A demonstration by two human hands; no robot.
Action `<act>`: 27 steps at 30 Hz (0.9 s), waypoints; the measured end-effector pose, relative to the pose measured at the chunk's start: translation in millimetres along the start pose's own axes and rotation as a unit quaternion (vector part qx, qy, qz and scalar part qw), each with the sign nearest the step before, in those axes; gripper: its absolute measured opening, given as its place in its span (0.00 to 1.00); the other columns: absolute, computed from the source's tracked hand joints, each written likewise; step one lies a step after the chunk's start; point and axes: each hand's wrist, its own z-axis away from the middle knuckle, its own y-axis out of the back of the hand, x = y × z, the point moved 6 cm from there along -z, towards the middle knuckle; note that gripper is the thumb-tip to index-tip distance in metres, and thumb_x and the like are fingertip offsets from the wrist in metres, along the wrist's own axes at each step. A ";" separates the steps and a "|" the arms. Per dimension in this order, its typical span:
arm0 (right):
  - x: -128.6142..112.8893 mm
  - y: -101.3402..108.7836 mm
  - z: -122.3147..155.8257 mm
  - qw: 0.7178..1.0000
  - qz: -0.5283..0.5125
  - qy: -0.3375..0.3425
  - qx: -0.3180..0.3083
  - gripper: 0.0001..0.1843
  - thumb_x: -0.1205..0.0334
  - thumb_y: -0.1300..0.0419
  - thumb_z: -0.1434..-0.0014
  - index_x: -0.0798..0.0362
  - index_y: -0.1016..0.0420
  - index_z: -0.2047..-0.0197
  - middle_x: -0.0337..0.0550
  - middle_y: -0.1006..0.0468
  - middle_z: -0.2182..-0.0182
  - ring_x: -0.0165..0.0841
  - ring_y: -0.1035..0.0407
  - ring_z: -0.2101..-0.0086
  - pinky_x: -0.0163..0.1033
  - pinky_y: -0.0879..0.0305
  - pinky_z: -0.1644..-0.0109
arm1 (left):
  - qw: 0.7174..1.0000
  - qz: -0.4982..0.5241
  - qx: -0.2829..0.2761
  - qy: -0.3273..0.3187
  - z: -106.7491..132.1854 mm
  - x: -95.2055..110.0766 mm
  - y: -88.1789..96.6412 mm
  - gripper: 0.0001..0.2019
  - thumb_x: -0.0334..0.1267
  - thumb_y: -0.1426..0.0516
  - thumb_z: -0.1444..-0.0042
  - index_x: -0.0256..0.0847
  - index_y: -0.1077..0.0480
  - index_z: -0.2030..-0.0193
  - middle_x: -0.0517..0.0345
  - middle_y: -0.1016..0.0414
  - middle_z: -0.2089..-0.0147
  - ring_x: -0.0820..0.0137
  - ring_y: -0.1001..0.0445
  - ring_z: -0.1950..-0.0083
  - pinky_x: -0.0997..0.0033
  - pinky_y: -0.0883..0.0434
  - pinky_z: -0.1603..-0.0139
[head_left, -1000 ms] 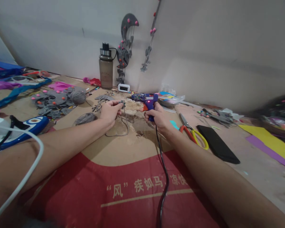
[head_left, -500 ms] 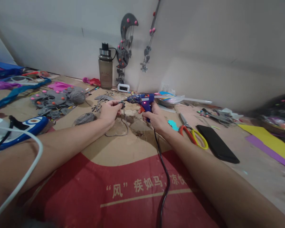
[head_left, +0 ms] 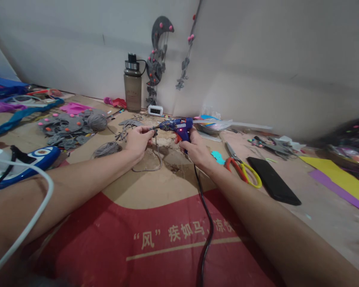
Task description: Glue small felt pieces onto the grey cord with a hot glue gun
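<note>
My right hand (head_left: 195, 148) is wrapped round the handle of a blue hot glue gun (head_left: 183, 128), whose red light is lit. A clear glue stick (head_left: 202, 121) sticks out of its back end, and a black cord (head_left: 204, 199) runs down from the handle. The nozzle points left, close to the fingertips of my left hand (head_left: 140, 139). Those fingers pinch a small grey piece (head_left: 155, 130) with a grey cord (head_left: 159, 155) hanging from it in a loop onto the cardboard (head_left: 131, 191). Whether the nozzle touches the piece I cannot tell.
Scissors (head_left: 242, 169) and a black phone (head_left: 273, 179) lie to the right. Coiled grey yarn (head_left: 107, 148) and grey felt pieces (head_left: 62, 123) lie left, near a blue-and-white power strip (head_left: 26, 165). A bottle (head_left: 133, 89) and small clock (head_left: 155, 110) stand by the wall.
The glue gun has shifted slightly left, its nozzle closer to the left fingertips. The hanging strand on the wall has swung a little. The left hand stays nearly still.
</note>
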 end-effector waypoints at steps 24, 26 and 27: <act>-28.5 0.8 12.9 0.982 0.186 0.041 0.019 0.17 0.67 0.50 0.50 0.52 0.39 0.55 0.47 0.31 0.67 0.38 0.37 0.68 0.48 0.38 0.60 | 1.000 0.004 0.001 -0.022 -6.5 -3.1 3.3 0.04 0.30 0.40 0.58 0.36 0.31 0.74 0.64 0.32 0.79 0.81 0.40 0.83 0.79 0.40 0.82; -28.0 1.7 11.9 0.985 0.164 0.037 0.026 0.18 0.67 0.50 0.51 0.51 0.39 0.55 0.46 0.31 0.66 0.37 0.37 0.67 0.47 0.37 0.59 | 1.000 0.005 0.002 -0.016 -6.3 -3.2 3.0 0.04 0.29 0.40 0.58 0.36 0.31 0.74 0.64 0.32 0.80 0.81 0.40 0.83 0.79 0.40 0.82; -27.4 2.5 11.1 0.988 0.146 0.039 0.034 0.18 0.67 0.49 0.52 0.51 0.38 0.54 0.45 0.30 0.64 0.37 0.37 0.66 0.46 0.37 0.58 | 1.000 0.005 0.003 -0.012 -6.2 -3.4 2.8 0.04 0.30 0.40 0.58 0.36 0.31 0.74 0.65 0.33 0.80 0.81 0.40 0.84 0.79 0.40 0.82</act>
